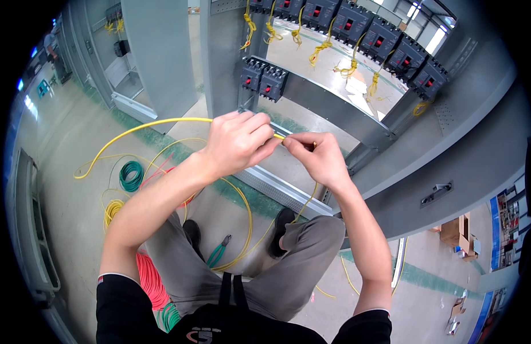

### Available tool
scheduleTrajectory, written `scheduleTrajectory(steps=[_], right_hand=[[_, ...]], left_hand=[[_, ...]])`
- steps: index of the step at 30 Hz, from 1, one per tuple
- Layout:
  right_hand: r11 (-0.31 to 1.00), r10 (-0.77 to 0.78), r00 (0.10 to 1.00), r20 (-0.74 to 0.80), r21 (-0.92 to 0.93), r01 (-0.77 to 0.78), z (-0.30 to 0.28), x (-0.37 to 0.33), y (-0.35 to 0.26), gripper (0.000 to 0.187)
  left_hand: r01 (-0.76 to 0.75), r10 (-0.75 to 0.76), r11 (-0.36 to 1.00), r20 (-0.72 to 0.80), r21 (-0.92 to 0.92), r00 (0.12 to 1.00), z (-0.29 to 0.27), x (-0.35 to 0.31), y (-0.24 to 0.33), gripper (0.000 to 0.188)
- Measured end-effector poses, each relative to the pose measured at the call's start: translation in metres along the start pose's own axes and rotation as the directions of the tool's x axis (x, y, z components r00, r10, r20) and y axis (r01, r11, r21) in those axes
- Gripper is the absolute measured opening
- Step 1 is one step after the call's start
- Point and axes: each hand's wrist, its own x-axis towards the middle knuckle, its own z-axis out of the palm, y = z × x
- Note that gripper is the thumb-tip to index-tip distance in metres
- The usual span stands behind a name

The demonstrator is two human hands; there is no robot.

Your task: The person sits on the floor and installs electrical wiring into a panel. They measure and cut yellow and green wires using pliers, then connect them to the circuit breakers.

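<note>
Both my hands are raised in front of an open grey metal cabinet. My left hand (pixel 237 140) is closed around a yellow wire (pixel 153 122), whose long part arches away to the left. Close by on the right, my right hand (pixel 317 157) pinches the same wire between thumb and fingertips. A short stretch of it shows between the hands, with a small whitish spot by the left fingers. From the right hand, thin yellow wire hangs toward the floor. Past my hands, two dark circuit breakers (pixel 262 80) with red switches sit on a cabinet rail.
More breakers (pixel 348 24) line the top, with bundled yellow wires dangling. On the floor lie green-handled pliers (pixel 218 254) between my feet, a green wire coil (pixel 131 176), a yellow coil (pixel 112 212) and a red coil (pixel 152 280). A cabinet door (pixel 443 189) stands at right. Another person (pixel 57 56) is far left.
</note>
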Motion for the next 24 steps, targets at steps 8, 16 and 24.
scheduleTrajectory(steps=[8,16,24], right_hand=[[0.976,0.137,0.988,-0.075,0.182,-0.121,0.023,0.022,0.083,0.024],[0.858,0.416,0.907,-0.067,0.360,-0.367,0.022,0.019,0.139,0.021],[0.842,0.433,0.899,-0.061,0.383,-0.379,0.014,0.026,0.149,0.022]], left_hand=[[0.092,-0.092,0.986,-0.002,0.143,0.996,0.049,-0.023,0.003,0.026],[0.772,-0.747,0.342,0.654,0.536,-0.124,0.191,-0.431,0.122,0.028],[0.678,-0.373,0.343,0.757,0.650,-0.536,0.181,-0.554,0.168,0.076]])
